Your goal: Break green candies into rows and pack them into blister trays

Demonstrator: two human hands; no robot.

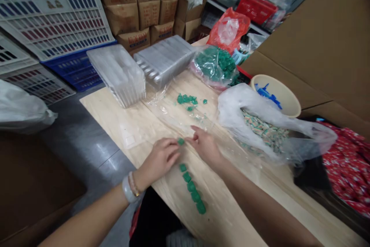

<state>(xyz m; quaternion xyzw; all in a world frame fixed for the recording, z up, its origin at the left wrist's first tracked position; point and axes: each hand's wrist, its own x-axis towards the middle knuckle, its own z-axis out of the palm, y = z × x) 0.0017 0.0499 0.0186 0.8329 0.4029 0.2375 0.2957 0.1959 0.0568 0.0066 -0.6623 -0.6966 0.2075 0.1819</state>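
Observation:
A small green piece (180, 141) lies between my two hands on the wooden table (162, 123). My left hand (162, 159), with bracelets at its wrist, has curled fingers whose tips touch or nearly touch the piece's left side. From the right, my right hand (204, 146) reaches to it with one finger, while another finger points forward. Below the hands, several green pieces (191, 187) form a slanting row. Farther up lies a loose cluster of green pieces (187, 99).
Clear plastic trays (118, 69) stand at the back left, near a bag of green pieces (216, 64). To the right are an open bag of small striped pieces (266, 129), a cream bowl (289, 98) with blue items, and red packets (347, 166).

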